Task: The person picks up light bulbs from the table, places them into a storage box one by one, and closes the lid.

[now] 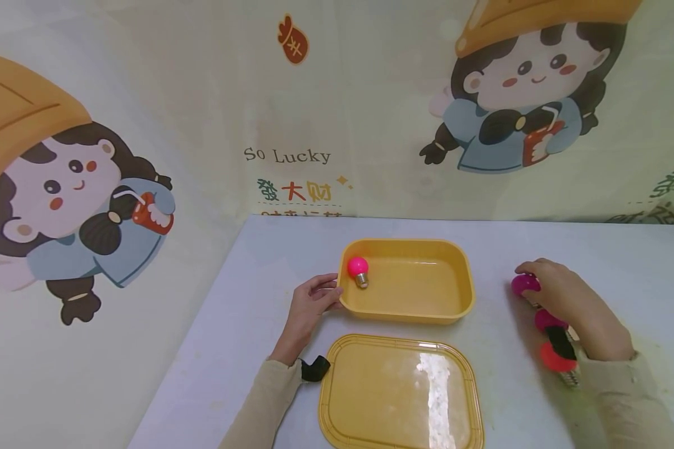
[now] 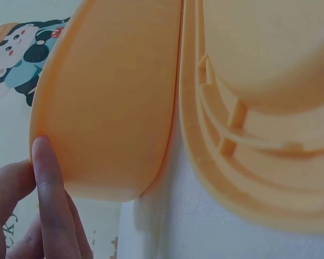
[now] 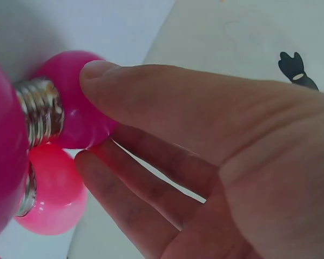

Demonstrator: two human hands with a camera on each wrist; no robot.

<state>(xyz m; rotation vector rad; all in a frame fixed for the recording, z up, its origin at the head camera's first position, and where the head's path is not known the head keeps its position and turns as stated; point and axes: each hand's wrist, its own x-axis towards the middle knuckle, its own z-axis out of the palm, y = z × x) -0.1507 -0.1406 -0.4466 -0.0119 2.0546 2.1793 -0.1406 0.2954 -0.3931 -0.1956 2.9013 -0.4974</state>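
Note:
My left hand (image 1: 313, 302) grips the left end of a yellow plastic container (image 1: 407, 317), its fingertips at the rim and outer wall, as the left wrist view shows close up. Inside, near that end, lies a pink light bulb (image 1: 358, 268) with a metal screw base. On the right, my right hand (image 1: 567, 302) holds a magenta light bulb (image 3: 78, 121) by its round part, thumb on one side and fingers on the other. Close beside it are another magenta bulb (image 3: 1, 156) and a red-pink bulb (image 3: 56, 197), partly covered by the hand and wrist strap in the head view.
A yellow lid (image 1: 382, 393) lies flat on the white table (image 1: 292, 249) in front of the container, beside the left wrist's black strap (image 1: 315, 369). A cloth printed with cartoon figures (image 1: 382, 112) hangs behind the table and along its left side.

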